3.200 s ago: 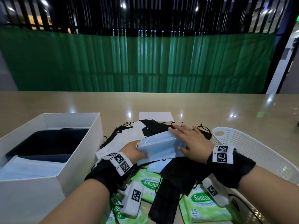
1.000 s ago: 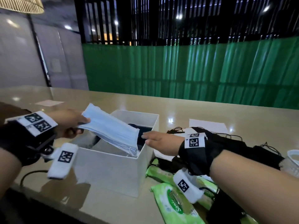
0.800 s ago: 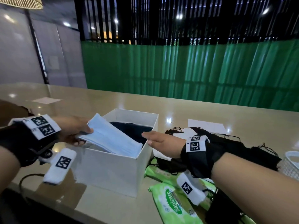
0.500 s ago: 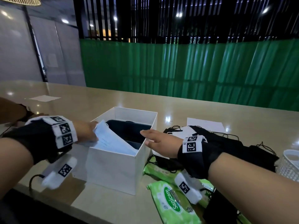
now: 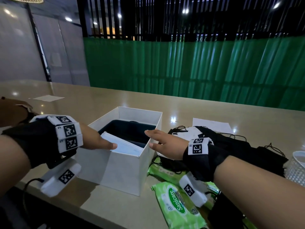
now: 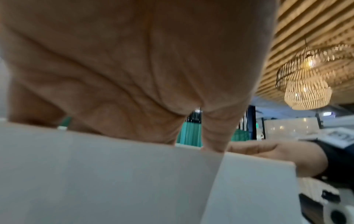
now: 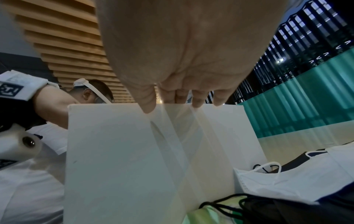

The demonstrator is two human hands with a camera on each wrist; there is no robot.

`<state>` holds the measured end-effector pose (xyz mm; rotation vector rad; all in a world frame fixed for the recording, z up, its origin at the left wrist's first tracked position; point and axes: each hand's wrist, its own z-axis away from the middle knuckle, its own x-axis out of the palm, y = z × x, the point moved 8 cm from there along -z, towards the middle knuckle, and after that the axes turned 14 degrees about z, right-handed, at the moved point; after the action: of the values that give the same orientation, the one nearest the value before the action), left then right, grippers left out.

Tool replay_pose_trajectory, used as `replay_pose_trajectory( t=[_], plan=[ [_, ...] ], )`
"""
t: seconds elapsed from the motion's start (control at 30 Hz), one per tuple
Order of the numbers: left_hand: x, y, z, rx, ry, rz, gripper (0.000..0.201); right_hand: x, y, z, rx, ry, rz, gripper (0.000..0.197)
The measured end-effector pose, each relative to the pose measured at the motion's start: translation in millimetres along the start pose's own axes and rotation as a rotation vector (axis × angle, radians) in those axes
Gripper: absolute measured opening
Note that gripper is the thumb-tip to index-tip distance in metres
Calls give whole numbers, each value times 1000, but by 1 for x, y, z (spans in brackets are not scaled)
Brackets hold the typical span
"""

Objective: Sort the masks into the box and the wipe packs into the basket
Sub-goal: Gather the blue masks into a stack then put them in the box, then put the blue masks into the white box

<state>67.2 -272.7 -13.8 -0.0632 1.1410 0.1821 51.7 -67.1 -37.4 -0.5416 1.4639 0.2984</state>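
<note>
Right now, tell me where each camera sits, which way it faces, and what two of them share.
Head: worn on the head, looks forward and down at the white box, the blue masks inside it, the left hand and the right hand.
Left wrist: under the left hand, looks along its palm and over the box wall toward the right hand.
Right wrist: under the right hand, faces the box side.
Shared: all three show the box.
</note>
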Motion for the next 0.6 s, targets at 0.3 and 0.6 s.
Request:
replay_pose_trajectory(
  t=[0.3,0.6],
  plan=[
    [-13,27,11,151,-103,333,44,-8,7,9,4,-1,-98,50],
    [-71,150,64,651,65,417,33,-50,133,89,388,204,-286,19]
  ],
)
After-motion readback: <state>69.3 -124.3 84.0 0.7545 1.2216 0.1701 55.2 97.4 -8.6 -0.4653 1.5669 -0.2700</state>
